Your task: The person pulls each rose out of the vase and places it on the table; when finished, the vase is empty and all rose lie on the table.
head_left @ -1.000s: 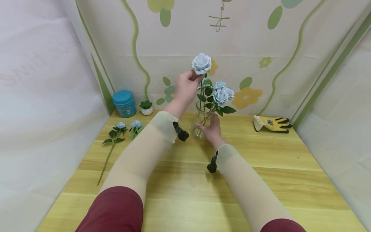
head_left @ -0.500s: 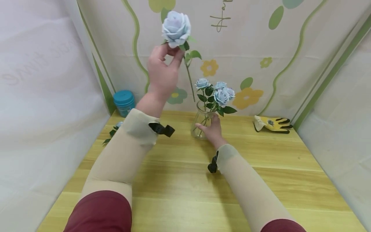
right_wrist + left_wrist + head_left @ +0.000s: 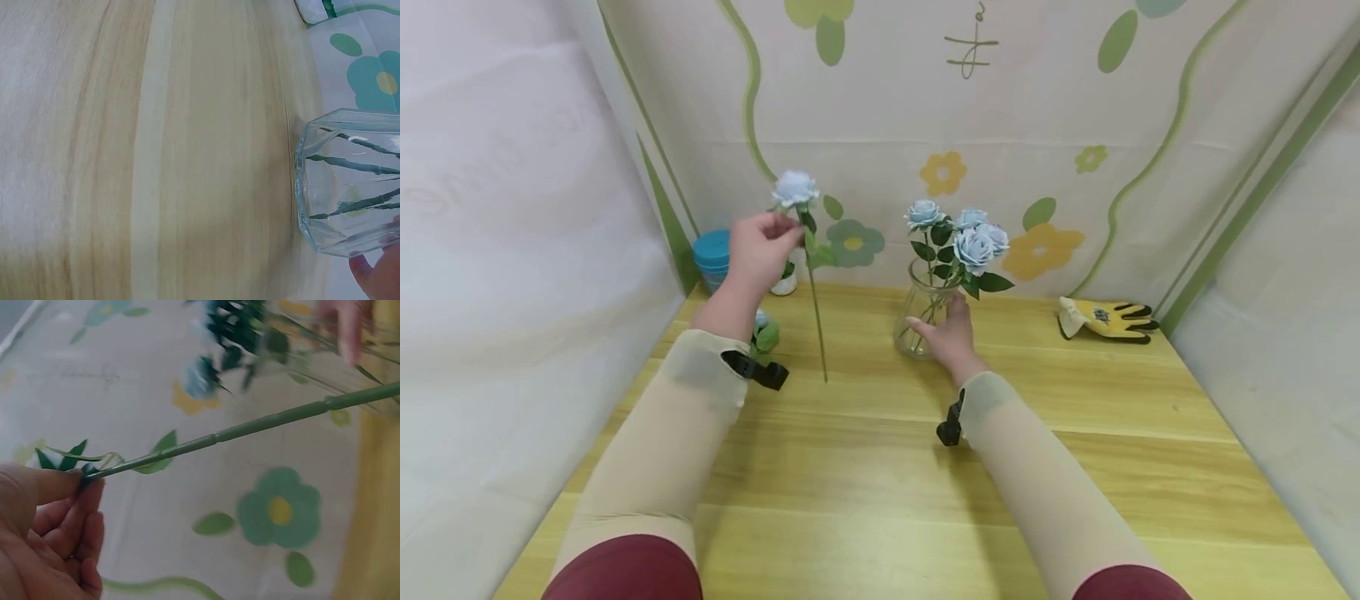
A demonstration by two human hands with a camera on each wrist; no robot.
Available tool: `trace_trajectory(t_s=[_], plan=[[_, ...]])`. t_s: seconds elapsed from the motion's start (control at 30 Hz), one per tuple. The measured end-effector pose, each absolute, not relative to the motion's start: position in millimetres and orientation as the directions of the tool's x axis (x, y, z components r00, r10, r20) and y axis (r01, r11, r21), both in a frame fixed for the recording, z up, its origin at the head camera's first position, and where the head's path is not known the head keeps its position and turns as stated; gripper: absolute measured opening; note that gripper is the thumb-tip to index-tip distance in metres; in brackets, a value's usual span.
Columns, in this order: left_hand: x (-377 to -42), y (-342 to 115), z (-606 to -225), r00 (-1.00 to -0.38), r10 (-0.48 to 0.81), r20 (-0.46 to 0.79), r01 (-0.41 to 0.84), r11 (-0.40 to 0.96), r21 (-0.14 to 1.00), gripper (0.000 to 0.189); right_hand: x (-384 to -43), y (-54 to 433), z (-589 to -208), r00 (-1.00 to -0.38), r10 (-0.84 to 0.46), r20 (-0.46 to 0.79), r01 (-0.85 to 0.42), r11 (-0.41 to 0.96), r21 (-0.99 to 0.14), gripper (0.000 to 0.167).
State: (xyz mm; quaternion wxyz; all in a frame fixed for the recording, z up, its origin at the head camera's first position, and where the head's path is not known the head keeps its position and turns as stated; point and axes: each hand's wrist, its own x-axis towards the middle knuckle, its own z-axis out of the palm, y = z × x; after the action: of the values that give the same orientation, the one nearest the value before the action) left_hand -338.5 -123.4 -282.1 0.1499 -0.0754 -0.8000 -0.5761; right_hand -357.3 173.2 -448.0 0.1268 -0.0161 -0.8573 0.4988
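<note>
My left hand [image 3: 762, 250] pinches a pale blue artificial rose [image 3: 795, 188] just below its bloom. Its green stem [image 3: 250, 427] hangs almost straight down, with the lower end near the tabletop left of the vase; whether it touches the wood I cannot tell. Around the lower side of a clear glass vase [image 3: 912, 321] my right hand [image 3: 951, 337] keeps its thumb and fingers. Several blue roses [image 3: 976, 248] stand in that vase, leaning mostly right. In the right wrist view, their stem ends show through the faceted glass [image 3: 303, 181].
Partly behind the left arm lies another blue rose [image 3: 765, 335] on the wooden table [image 3: 880, 500]. A blue lidded tub [image 3: 711, 252] and a small potted plant [image 3: 785, 285] stand at the back left. At the back right is a yellow-black glove [image 3: 1108, 321].
My left hand has carried the rose up from above the vase, then left and down, away from it. The right hand and the vase have stayed in place.
</note>
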Motion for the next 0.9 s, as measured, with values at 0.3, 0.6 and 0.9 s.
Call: trace_trajectory(t_s=[0.3, 0.6, 0.9], plan=[[-352.3, -151.5, -361.7, -0.997, 0.079, 0.022, 0.067, 0.628, 0.776, 0.026, -359.4, 172.6, -449.4, -0.964, 0.168, 0.204, -0.089, 0.523, -0.848, 0.096], [-373.6, -163.5, -413.6, -0.958, 0.163, -0.235, -0.041, 0.735, 0.677, 0.034, -360.5, 173.0, -448.1, -0.958, 0.156, 0.239, -0.125, 0.526, -0.841, 0.095], [-378.2, -157.3, -428.1, -0.948, 0.119, -0.297, -0.102, 0.767, 0.633, 0.036, -360.0, 172.5, -449.1, -0.957, 0.169, 0.234, -0.113, 0.529, -0.841, 0.093]])
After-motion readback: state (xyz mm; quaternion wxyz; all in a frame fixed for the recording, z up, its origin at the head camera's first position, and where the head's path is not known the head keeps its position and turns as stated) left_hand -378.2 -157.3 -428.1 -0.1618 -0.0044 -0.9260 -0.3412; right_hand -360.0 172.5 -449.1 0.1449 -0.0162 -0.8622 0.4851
